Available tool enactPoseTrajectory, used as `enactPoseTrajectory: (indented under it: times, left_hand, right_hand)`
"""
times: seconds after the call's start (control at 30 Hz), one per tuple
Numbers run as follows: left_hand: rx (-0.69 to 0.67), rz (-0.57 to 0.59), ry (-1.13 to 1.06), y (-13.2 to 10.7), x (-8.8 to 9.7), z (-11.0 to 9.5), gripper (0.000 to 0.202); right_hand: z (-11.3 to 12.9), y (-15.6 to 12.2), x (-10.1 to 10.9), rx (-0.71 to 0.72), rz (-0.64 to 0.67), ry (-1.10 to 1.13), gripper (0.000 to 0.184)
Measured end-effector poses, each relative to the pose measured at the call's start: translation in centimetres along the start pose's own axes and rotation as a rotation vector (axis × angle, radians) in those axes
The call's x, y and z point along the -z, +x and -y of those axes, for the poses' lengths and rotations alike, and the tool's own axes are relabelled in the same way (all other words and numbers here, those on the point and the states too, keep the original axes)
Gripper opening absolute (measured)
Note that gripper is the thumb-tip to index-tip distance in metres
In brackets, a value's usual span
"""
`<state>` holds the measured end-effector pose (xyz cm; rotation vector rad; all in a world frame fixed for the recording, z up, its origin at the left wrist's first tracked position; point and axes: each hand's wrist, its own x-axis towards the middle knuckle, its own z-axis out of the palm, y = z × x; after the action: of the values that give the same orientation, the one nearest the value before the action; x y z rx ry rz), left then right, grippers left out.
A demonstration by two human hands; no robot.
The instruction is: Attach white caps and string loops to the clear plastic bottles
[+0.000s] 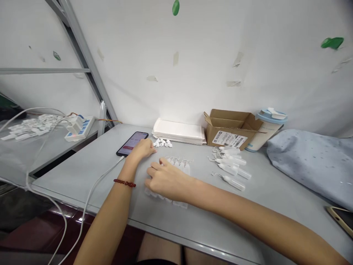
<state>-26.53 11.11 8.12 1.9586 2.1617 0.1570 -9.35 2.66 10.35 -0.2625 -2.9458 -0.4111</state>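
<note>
My left hand (142, 148), a red beaded bracelet (125, 183) behind its wrist, is closed between the phone (132, 143) and a small pile of white plastic pieces (163, 142). Its fingertips come close to the pile; anything in them is hidden. My right hand (167, 179) reaches across, fingers curled down over the left part of a row of translucent plastic tubes (180, 204). Thin white strings show at the row's far ends. What those fingers grip, if anything, is covered by the hand. More tubes with white strings (233, 182) lie loosely to the right.
Against the wall stand a stack of white padded sheets (179, 131), an open cardboard box (230, 129) and a blue-lidded cup (267, 129). Grey-blue fabric (309, 165) and another phone (342, 217) lie right. A white cable (91, 191) and power strip (81, 129) are left.
</note>
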Motion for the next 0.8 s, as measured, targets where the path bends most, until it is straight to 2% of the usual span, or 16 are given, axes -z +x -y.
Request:
enactPoseTrajectory:
  times: [0.17,0.37,0.57,0.8]
  left_hand:
    - [0.014,-0.014,-0.033,0.4,-0.2,0.4,0.018]
    - [0.017,-0.025,-0.012,0.3,-0.2,0.3,0.019]
    - [0.012,-0.038,-0.013,0.4,-0.3,0.3,0.022]
    - [-0.002,-0.070,-0.017,0.3,-0.4,0.2,0.025]
  right_hand:
    - [-0.1,2.4,0.7,0.119,0.079,0.016,0.024]
    - [0.4,2.9,0.5,0.151,0.058,-0.023,0.023]
    - [0.7,2.8,1.0,0.136,0.100,-0.020,0.020]
    - [0.9,2.7,0.2,0.092,0.113,0.011,0.023]
